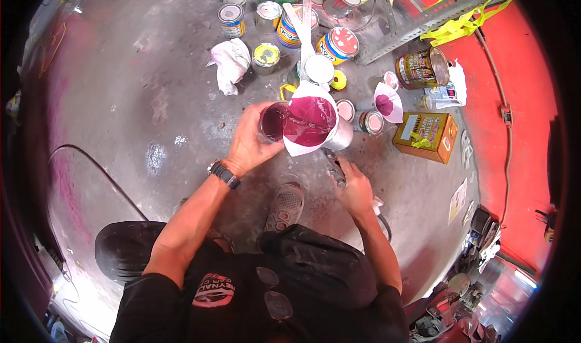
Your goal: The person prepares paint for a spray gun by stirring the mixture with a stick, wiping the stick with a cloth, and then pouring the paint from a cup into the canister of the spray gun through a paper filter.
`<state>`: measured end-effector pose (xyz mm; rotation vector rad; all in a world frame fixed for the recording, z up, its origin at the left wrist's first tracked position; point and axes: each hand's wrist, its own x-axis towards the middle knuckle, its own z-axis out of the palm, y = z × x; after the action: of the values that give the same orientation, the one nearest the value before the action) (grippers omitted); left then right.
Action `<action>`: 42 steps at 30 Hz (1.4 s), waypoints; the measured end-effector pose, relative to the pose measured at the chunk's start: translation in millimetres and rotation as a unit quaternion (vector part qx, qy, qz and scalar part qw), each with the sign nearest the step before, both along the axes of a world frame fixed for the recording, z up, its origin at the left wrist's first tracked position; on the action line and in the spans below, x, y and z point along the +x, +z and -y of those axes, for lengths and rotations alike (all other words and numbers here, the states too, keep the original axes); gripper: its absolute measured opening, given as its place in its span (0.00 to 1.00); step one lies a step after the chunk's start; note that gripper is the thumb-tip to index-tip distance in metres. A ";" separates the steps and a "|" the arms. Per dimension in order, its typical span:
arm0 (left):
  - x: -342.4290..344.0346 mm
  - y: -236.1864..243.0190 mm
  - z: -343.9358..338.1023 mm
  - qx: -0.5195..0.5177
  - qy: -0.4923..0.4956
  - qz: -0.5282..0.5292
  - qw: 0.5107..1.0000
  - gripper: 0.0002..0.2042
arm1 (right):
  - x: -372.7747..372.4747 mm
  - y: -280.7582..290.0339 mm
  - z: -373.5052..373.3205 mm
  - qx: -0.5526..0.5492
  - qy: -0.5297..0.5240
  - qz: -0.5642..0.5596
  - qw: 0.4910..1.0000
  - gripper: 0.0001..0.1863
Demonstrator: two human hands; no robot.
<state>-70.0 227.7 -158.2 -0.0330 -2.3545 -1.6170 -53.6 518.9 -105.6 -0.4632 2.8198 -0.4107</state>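
My left hand (247, 142), with a black watch at its wrist, is closed around a clear cup (273, 124) of dark maroon paint. The cup tilts toward a white paper paint strainer (298, 147), its rim against or just over the strainer's edge. Maroon paint lies inside the strainer. Behind the paper shows the silver cup of a spray gun (334, 170), and the strainer appears to sit in its mouth. My right hand (355, 189) grips the gun by its handle. The strainer hides the mouth of the gun's cup.
Several paint cans (232, 19) stand ahead, with mixing sticks (305, 31) among them. A crumpled white cloth (231, 64) lies left of them. To the right are a rectangular tin (425, 137), another maroon-stained strainer (388, 102) and a metal stand leg (426, 25). A hose (103, 170) crosses the floor.
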 end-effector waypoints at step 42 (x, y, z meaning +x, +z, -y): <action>-32.9 -103.2 8.4 0.149 0.122 0.074 0.978 0.50 | 20.4 -115.3 37.3 -0.416 -0.043 0.036 0.908 0.22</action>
<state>-102.8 219.3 -261.3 0.4349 -2.0904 -1.8778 -33.2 481.6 -220.9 -0.4497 2.4634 -1.6247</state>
